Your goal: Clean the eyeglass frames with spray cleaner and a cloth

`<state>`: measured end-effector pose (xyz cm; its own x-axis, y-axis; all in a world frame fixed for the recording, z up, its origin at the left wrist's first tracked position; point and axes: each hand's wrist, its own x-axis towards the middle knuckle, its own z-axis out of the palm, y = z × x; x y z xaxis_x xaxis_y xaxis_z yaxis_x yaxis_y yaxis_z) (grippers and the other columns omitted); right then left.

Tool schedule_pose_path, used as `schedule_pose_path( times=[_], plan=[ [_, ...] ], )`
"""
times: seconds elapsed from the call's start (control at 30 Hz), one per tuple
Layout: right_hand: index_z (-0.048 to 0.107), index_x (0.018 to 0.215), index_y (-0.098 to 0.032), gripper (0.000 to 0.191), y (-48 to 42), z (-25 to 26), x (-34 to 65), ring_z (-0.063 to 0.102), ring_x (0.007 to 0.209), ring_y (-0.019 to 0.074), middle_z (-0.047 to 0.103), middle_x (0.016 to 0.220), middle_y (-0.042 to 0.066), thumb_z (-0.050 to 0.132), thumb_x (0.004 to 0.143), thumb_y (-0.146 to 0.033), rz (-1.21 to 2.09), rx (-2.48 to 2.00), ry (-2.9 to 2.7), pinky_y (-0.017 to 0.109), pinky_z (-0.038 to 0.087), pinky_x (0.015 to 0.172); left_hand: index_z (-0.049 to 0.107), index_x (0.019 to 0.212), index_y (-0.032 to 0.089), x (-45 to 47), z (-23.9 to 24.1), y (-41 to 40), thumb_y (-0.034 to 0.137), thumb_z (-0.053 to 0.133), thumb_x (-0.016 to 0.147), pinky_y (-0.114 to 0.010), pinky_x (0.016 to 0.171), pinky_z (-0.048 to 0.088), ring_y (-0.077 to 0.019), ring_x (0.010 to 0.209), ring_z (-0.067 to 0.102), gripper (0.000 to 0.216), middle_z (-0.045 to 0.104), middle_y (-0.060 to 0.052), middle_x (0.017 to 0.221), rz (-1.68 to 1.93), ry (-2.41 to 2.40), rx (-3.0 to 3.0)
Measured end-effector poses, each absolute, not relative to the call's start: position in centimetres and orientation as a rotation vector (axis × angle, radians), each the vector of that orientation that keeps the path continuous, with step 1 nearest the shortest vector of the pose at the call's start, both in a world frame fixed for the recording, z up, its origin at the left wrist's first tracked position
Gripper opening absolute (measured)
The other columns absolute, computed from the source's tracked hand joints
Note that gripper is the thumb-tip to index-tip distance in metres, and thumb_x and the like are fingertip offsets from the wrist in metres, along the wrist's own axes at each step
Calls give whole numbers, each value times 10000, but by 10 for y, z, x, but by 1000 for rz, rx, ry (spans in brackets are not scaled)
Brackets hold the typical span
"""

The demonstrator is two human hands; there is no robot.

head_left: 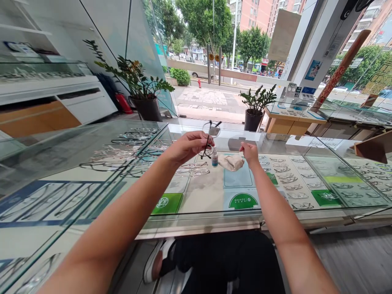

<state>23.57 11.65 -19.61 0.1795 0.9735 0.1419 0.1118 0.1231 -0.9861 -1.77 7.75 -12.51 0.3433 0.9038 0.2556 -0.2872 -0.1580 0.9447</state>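
Note:
A pair of thin dark-framed eyeglasses is held up on edge above the glass counter, its frame pinched by the fingers of my left hand. Just below and right of them a small spray bottle with a blue-and-white label stands upright. Beside the bottle lies a crumpled off-white cloth. My right hand is above the counter at the cloth's right, its fingers curled closed. What it may hold is hidden.
The glass display counter contains rows of eyeglasses and green cards. A dark grey object lies behind the cloth. Potted plants stand beyond the counter, before the window. My legs are under the front edge.

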Motion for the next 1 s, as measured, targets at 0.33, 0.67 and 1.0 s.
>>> schedule_pose_path(
  times=[0.33,0.67,1.0],
  plan=[
    [503,630,-225,182,103,-177,235,191,481,89,234,498,-88,591,676,-377,1396,-1046,-1298,247,202,475,710,686,157,61,-156,55,450,952,610,-285,692,421,-125,686,589,388,692,-16,718,1049,584,1296],
    [572,772,-199,238,81,-157,234,224,520,71,295,563,-95,736,661,-331,1730,-620,-1474,248,182,523,662,701,170,52,-157,51,485,936,632,-253,584,355,-82,585,456,423,574,38,619,1207,665,1215],
    [588,741,-192,344,76,-154,231,301,590,74,453,651,-65,867,638,-365,1570,-740,-1508,257,199,557,619,727,167,55,-165,58,497,953,596,-244,605,389,-81,627,504,488,613,29,702,1264,707,1196]
  ],
)
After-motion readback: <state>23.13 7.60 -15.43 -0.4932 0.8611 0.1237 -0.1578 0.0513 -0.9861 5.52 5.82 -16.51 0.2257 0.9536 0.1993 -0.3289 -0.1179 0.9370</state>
